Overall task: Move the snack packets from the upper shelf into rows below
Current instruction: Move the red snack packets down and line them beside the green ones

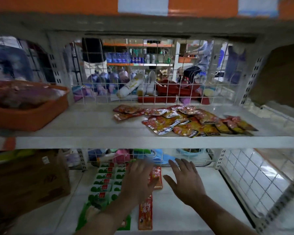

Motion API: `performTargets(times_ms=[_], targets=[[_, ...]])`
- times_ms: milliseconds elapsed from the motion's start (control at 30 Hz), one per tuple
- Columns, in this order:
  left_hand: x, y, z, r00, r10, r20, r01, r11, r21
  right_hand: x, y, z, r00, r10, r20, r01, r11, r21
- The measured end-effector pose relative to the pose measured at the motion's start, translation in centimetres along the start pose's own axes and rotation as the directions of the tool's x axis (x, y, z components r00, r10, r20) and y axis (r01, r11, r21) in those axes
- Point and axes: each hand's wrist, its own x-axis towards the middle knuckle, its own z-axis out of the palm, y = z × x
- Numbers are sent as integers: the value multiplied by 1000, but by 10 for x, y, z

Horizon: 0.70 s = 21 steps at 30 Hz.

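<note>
Your left hand (pixel 136 182) is showing blurred fingertips and covering part of the red foil snack packet (pixel 157 175); the orange plastic basket (pixel 32 116) is running off the left edge.

The left hand (pixel 137 182) and right hand (pixel 185 184) are bare, as are both forearms.

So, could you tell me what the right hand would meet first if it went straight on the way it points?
Probably the wire grid at the back of the lower shelf. The right hand has only bare shelf ahead, though depth is unclear.
</note>
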Motion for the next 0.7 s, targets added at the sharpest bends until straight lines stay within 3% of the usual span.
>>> performTargets(times_ms=[267,400,567,700], targets=[[-16,9,-74,962,173,-210,-169,985,35,-24,-10,-63,969,-112,-219,100,993,-63],[-12,10,-101,886,297,-356,-297,953,55,-16,-14,-84,917,-201,-345,190,980,-66],[8,3,-132,831,308,-463,-324,945,47,3,-19,-103,823,-259,-505,278,960,-39],[34,-12,-147,846,236,-479,-253,967,30,24,-20,-118,795,-266,-546,294,955,-37]])
